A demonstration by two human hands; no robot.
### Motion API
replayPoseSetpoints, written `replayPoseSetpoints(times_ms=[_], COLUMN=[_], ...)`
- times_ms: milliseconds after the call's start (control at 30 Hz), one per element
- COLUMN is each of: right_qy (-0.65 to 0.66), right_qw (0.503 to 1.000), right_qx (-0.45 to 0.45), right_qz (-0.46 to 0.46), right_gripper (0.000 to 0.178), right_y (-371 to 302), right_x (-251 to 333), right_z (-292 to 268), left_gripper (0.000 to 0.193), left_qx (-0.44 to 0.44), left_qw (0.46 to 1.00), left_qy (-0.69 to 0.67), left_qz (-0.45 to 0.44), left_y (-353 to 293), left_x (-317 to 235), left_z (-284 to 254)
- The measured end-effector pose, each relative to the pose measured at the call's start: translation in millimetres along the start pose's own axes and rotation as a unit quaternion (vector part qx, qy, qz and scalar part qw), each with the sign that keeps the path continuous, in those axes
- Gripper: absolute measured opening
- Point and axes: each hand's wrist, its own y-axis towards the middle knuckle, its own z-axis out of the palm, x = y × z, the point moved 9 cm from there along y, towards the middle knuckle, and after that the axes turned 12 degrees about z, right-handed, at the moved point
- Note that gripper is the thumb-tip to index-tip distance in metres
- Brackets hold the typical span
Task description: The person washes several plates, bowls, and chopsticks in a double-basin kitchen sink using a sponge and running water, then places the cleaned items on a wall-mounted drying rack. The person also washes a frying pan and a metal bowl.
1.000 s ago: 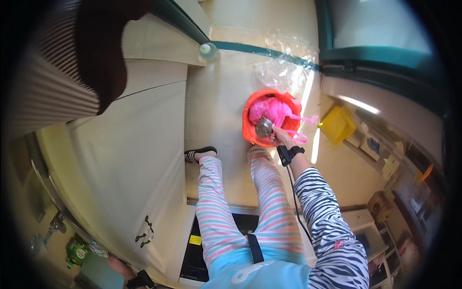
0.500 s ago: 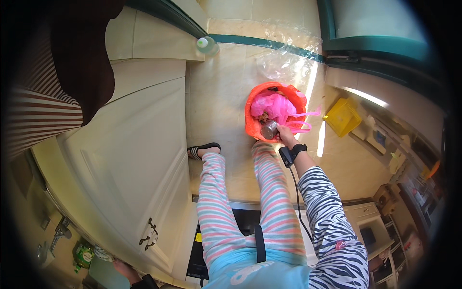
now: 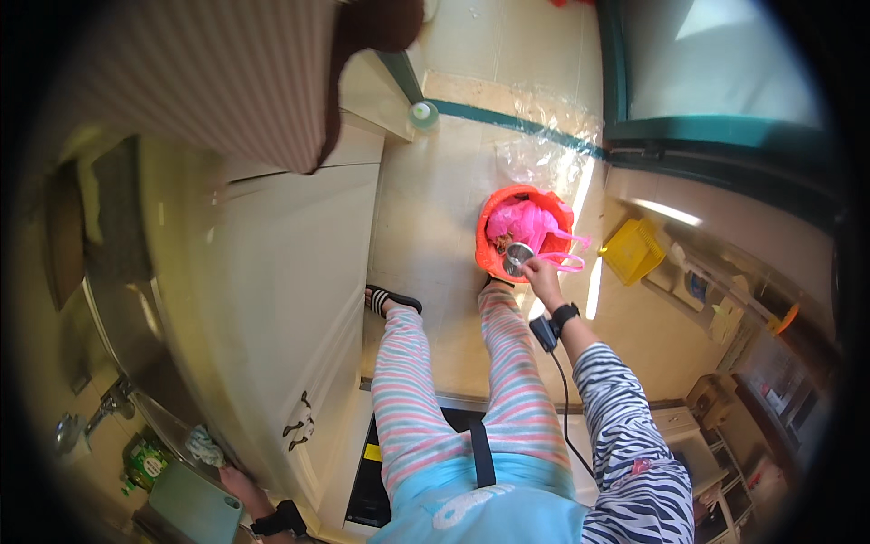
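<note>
Between the fingers of my right hand [image 3: 546,281] is a round metal sink strainer [image 3: 517,258], tilted over a bin [image 3: 487,258] lined with orange-red plastic. A crumpled pink plastic bag [image 3: 519,222] fills much of the bin, with brownish scraps beside it and its handles hanging over the rim. At lower left, my left hand [image 3: 239,485] rests at the counter edge, close to a bunched pale cloth [image 3: 204,445] and a light green board [image 3: 192,501]. The fingers of that hand are small and unclear.
A faucet [image 3: 109,405] and a green bottle [image 3: 147,464] stand by the counter. A white cabinet door [image 3: 281,299] flanks my left leg. Clear plastic film [image 3: 544,145] lies beyond the bin; a yellow basket [image 3: 633,251] is at right. Someone in striped clothing [image 3: 245,72] is at upper left.
The strainer has turned, showing more of its round face. My view has shifted left, showing more of the counter and my left hand. The striped clothing has moved toward the middle.
</note>
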Motion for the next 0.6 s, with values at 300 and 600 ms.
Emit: replayPoseSetpoints(times_ms=[300, 600], right_qy=[-0.031, -0.040], right_qw=[0.970, 0.752], right_qx=[0.058, 0.311], right_qz=[-0.236, -0.579], right_gripper=[0.016, 0.023], right_y=[-201.0, -445.5], right_x=[268.3, 585.1], right_z=[-66.6, 24.9], left_gripper=[0.025, 0.021], left_qx=[0.032, 0.007], left_qw=[0.972, 0.871], left_qy=[-0.223, -0.490], left_qz=[-0.070, 0.029], left_y=[-2.8, -19.8], left_x=[-4.1, -113.3], left_z=[16.6, -73.1])
